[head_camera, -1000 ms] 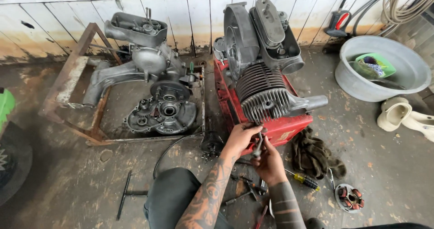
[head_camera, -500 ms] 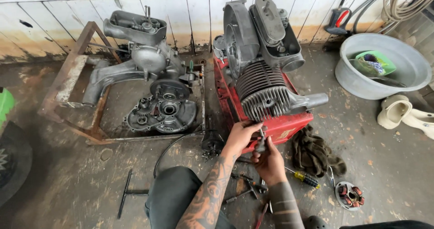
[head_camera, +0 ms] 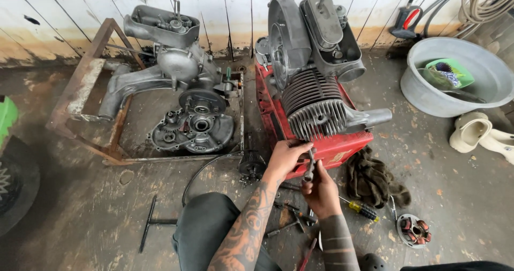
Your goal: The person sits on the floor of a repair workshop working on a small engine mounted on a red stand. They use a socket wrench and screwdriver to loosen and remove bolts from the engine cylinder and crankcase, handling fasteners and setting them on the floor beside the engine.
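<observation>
Head view: left hand (head_camera: pixel 286 158) and right hand (head_camera: pixel 321 192) both closed on a socket tool (head_camera: pixel 310 165), steadying it at the finned cylinder (head_camera: pixel 315 110) on the red box (head_camera: pixel 342 145).

Evenly lit by soft daylight, fairly bright, without glare. Only faint shadows under the finned engine (head_camera: pixel 316 110). Sharp at centre; wide-angle bending along the plank wall (head_camera: pixel 225 8) and corners.

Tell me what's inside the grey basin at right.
The grey basin holds a green plastic container with something dark and bristly in it. The near wall hides part of the basin's bottom.
</observation>
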